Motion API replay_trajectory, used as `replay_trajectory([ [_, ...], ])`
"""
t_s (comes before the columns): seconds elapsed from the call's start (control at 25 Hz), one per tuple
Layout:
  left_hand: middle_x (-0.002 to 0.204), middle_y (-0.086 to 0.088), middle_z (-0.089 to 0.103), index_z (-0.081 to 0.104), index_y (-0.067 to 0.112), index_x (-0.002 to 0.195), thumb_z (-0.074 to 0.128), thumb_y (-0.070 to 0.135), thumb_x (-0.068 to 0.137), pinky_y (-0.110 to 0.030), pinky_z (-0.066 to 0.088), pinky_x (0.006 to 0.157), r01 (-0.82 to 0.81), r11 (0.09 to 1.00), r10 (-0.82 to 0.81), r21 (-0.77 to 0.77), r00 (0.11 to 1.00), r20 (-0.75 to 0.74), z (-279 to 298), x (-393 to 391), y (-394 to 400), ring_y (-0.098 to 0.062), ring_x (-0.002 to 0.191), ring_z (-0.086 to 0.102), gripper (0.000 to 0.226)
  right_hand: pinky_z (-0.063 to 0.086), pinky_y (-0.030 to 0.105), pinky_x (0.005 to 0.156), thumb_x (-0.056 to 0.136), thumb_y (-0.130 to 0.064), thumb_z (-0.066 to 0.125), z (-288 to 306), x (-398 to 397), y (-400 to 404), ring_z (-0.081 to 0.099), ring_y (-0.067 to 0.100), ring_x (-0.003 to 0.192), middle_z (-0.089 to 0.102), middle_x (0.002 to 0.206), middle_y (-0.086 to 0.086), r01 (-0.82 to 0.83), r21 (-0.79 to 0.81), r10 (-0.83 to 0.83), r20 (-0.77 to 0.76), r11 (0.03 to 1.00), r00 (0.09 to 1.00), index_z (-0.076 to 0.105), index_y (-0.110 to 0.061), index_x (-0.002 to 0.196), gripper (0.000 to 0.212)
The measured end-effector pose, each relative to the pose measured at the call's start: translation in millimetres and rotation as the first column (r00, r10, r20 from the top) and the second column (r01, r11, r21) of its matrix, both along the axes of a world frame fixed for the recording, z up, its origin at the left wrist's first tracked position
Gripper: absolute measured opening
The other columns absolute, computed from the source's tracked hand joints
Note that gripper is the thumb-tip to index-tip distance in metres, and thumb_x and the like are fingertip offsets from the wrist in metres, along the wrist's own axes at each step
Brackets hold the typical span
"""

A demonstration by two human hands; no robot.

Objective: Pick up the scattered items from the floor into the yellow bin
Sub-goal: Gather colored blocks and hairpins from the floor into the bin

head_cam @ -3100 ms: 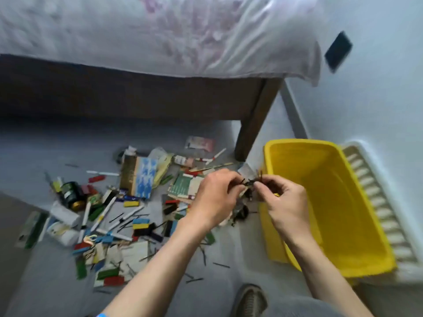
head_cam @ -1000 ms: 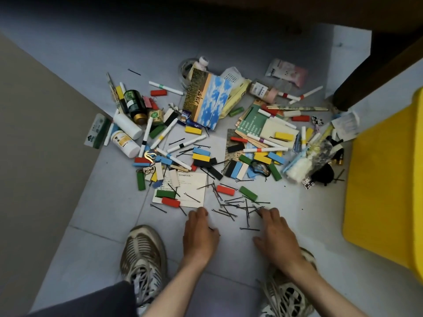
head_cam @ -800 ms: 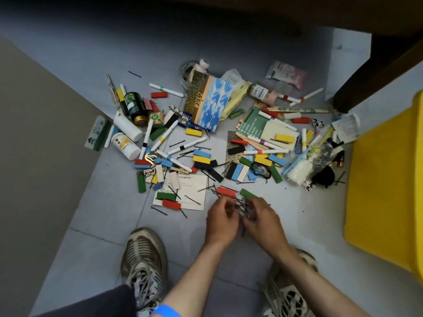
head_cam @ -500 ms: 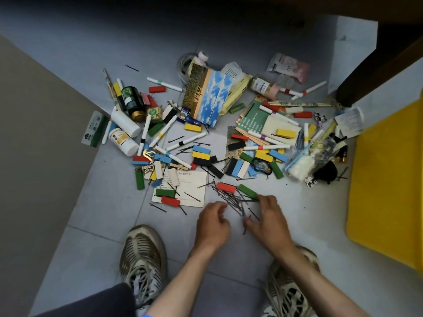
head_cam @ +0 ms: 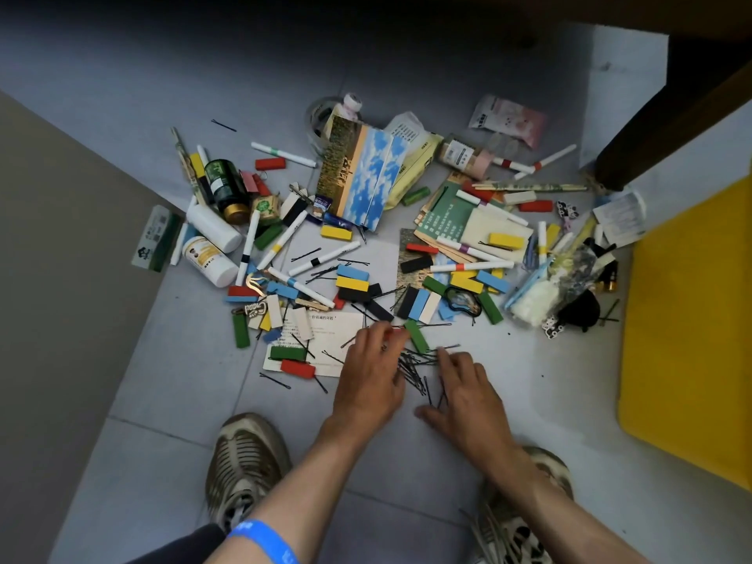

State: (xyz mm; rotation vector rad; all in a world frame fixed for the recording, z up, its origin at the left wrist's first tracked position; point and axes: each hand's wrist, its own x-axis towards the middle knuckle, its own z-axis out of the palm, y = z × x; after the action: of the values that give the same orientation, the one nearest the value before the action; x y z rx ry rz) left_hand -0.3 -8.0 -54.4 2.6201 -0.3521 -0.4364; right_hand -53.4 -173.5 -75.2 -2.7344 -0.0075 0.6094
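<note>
A heap of black hairpins [head_cam: 419, 366] lies on the grey floor just in front of me. My left hand [head_cam: 372, 378] rests flat on the floor at the heap's left side, fingers spread toward a green block [head_cam: 417, 335]. My right hand [head_cam: 468, 394] lies flat at the heap's right side, fingertips touching the pins. Neither hand holds anything. Beyond them spreads a litter of coloured blocks, marker pens [head_cam: 299, 287], bottles [head_cam: 209, 262] and a blue-sky booklet [head_cam: 366, 177]. The yellow bin [head_cam: 691, 319] stands at the right edge.
My two shoes [head_cam: 246, 462] sit close under my arms. A dark wooden bed leg [head_cam: 651, 136] rises at the upper right, beside the bin. A white paper sheet [head_cam: 329, 339] lies under my left fingers. A brown floor strip runs down the left.
From holding pins at the bin, both hands dropped to the floor, swept together around the hairpins, then spread again; the left hand now reaches farther forward onto the paper.
</note>
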Motion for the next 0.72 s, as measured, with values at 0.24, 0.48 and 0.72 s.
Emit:
replay_trajectory([
  [0.24, 0.137, -0.004, 0.04, 0.043, 0.021, 0.142, 0.055, 0.009, 0.09, -0.036, 0.049, 0.081, 0.275, 0.955, -0.269, 0.111, 0.961, -0.068, -8, 12, 1, -0.024, 0.126, 0.036, 0.055, 0.052, 0.036, 0.062, 0.087, -0.028, 0.067, 2, 19, 8, 0.058, 0.025, 0.091, 0.058, 0.109, 0.003, -0.027, 0.098, 0.015, 0.116, 0.995, 0.993, 0.063, -0.017, 0.122, 0.037],
  [0.48, 0.129, -0.003, 0.052, 0.049, 0.017, 0.135, 0.054, 0.013, 0.094, -0.035, 0.052, 0.077, 0.216, 0.972, -0.212, 0.091, 0.976, -0.051, -14, 5, 0, -0.024, 0.119, 0.046, 0.041, 0.054, 0.038, 0.062, 0.087, -0.024, 0.068, 2, 23, 4, 0.056, 0.026, 0.096, 0.056, 0.115, 0.007, 0.002, 0.06, -0.01, 0.14, 0.998, 0.99, 0.061, -0.014, 0.124, 0.039],
  [0.72, 0.118, -0.005, 0.062, 0.056, 0.014, 0.122, 0.052, 0.014, 0.095, -0.034, 0.046, 0.084, 0.094, 0.994, -0.089, 0.052, 0.993, -0.083, -14, -3, -3, -0.024, 0.11, 0.053, 0.027, 0.053, 0.037, 0.057, 0.076, -0.014, 0.079, 6, 29, 11, 0.06, 0.028, 0.081, 0.063, 0.104, 0.009, -0.27, -0.146, 0.302, 0.285, 0.952, 0.91, 0.07, -0.008, 0.101, 0.027],
])
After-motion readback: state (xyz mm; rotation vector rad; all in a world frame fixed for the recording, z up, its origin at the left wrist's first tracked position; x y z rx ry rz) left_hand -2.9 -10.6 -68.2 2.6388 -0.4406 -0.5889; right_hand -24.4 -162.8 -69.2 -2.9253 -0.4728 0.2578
